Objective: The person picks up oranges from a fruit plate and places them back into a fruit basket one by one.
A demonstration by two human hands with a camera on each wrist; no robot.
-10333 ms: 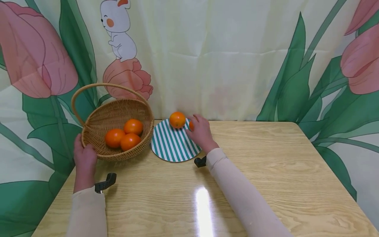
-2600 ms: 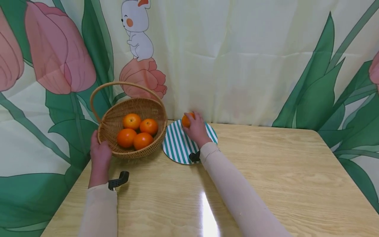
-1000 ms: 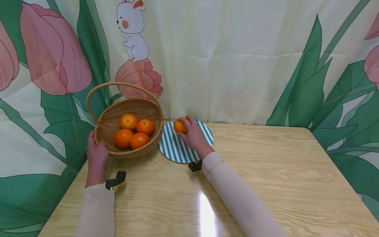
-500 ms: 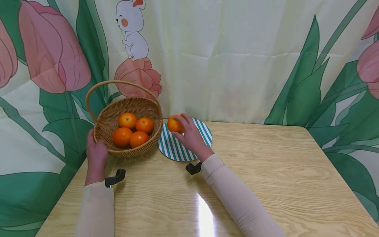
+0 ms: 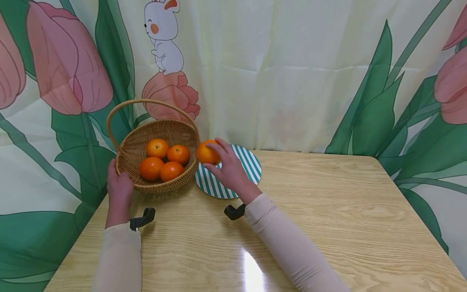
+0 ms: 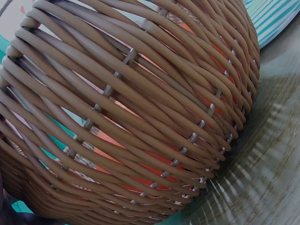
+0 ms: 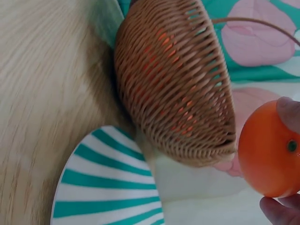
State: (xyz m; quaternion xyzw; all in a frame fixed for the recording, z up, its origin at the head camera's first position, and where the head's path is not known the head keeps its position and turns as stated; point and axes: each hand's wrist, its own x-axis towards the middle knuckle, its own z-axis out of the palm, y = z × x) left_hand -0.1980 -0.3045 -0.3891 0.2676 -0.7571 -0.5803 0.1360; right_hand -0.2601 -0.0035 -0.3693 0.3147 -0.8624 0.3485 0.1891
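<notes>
My right hand (image 5: 232,170) pinches an orange (image 5: 207,153) between thumb and fingers, just off the right rim of a wicker basket (image 5: 169,129). In the right wrist view the held orange (image 7: 267,152) shows its green stem end, beside the woven wall. Several oranges (image 5: 151,168) lie grouped inside the basket, which tilts toward me. At its left rim, my left hand (image 5: 119,190) holds the basket, its fingertips mostly hidden behind the weave. Woven strands of the basket (image 6: 140,103) fill the left wrist view, with orange colour showing through the gaps.
A round green-and-white striped mat (image 5: 249,164) lies right of the basket, partly under my right hand. The wooden table (image 5: 328,211) stretches to the right and front. Behind it hangs a curtain (image 5: 292,81) printed with tulips and a rabbit. The basket's tall handle (image 5: 153,101) arches above.
Over the last second, my right hand has lifted the orange off the striped mat and carried it left to the basket's rim. Earlier, another orange joined those in the basket. The left hand stays put.
</notes>
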